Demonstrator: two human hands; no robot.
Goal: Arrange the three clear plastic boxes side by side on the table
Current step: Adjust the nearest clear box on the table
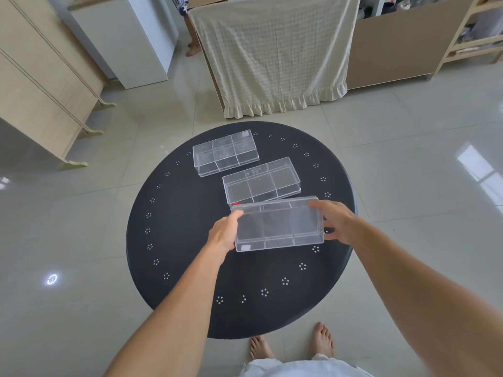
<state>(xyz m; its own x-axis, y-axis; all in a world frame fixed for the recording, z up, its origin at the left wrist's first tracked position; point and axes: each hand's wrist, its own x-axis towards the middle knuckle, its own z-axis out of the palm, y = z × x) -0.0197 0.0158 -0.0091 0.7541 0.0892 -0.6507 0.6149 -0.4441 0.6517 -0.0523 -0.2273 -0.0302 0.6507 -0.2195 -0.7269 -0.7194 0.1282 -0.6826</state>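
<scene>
Three clear plastic boxes with inner dividers are over a round black table [177,227]. The far box [225,152] lies at the back left. The middle box [261,182] lies a little nearer and to the right. The near box [279,224] is held by both hands at its short ends. My left hand [224,231] grips its left end, thumb on top. My right hand [333,221] grips its right end. The near box's far edge overlaps the front edge of the middle box in the picture; whether they touch I cannot tell.
A cloth-covered stand [272,55] is beyond the table, a white cabinet [130,39] and wooden panels [40,85] at the left, shelves [473,34] at the right. Another person's legs [192,36] show at the back. My bare feet [288,344] stand at the table's near edge.
</scene>
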